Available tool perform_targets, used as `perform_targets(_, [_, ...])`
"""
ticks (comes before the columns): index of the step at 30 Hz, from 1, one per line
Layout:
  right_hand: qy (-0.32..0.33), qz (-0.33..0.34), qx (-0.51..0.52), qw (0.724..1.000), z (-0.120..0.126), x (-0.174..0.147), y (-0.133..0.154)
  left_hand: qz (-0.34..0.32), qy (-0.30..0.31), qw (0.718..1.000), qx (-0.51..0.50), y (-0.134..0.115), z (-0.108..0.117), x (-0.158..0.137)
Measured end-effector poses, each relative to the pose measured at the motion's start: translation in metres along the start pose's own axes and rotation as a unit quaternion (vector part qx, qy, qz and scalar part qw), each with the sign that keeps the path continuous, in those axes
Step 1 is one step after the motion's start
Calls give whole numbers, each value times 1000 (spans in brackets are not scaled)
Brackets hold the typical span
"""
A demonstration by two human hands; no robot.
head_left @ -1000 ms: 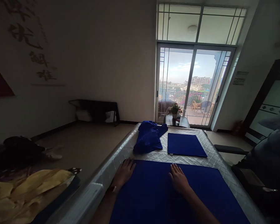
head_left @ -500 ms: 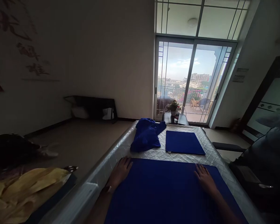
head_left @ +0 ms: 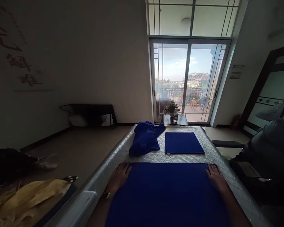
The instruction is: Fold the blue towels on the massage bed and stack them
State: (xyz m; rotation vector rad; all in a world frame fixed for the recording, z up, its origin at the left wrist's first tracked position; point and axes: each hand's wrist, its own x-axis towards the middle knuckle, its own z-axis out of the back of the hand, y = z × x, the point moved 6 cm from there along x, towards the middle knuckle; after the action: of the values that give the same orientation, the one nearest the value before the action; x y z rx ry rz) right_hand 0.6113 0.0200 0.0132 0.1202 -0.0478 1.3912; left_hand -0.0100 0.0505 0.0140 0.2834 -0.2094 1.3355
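Note:
A large dark blue cloth (head_left: 168, 192) lies flat over the near part of a silvery quilted mattress (head_left: 153, 157). On its far left corner rests my left hand (head_left: 119, 176), fingers stretched out and lying flat. My right hand (head_left: 216, 178) lies open on the far right corner, its fingers apart. Beyond the cloth's far edge, a smaller blue square (head_left: 184, 143) lies flat on the right. To the left of that square is a crumpled heap of blue fabric (head_left: 146, 138). The near end of the large cloth runs out of view.
At the mattress's far end stands a small dark table (head_left: 180, 120) with a potted plant (head_left: 171, 107) and a bottle (head_left: 175, 114). Yellow cloth (head_left: 30, 198) is piled at the lower left. A dark chair (head_left: 272, 151) stands on the right. Sliding glass doors (head_left: 186, 82) are behind.
My right hand has slid outward to the right, onto the cloth's far right corner. My left hand stays at the far left corner. The view has turned slightly to the right.

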Motion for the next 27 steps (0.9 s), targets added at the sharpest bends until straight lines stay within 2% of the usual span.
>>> perform_targets(3, [-7,-6,19,1000,0,-1,0,-1,10,1000,0,-5,6,0])
perform_targets(5, [-13,-8,26,1000,3,-2,-1,26,8,1000,-7,-7,15,1])
perform_targets(8, [-27,-10,32,999,15,-6,1,80,-10,996,-42,-12,35,3])
perform_targets(10, [-51,0,34,998,27,-10,10,82,-27,992,-87,-26,49,6])
perform_targets(12, [-72,36,39,996,39,-14,33,55,-38,990,-128,-52,59,12])
perform_targets(14, [-73,88,48,992,46,-19,71,10,-33,988,-152,-91,64,19])
perform_targets(16, [-53,150,66,985,47,-26,120,-52,-17,984,-170,-139,63,27])
perform_targets(19, [0,256,113,960,43,-42,197,-124,-5,973,-195,-209,59,36])
perform_targets(21, [26,279,120,953,39,-49,233,-158,5,963,-219,-243,54,40])
perform_targets(24, [37,262,112,958,32,-49,254,-152,41,958,-239,-262,45,44])
perform_targets(27, [33,227,105,968,26,-43,240,-118,70,966,-221,-247,37,42])
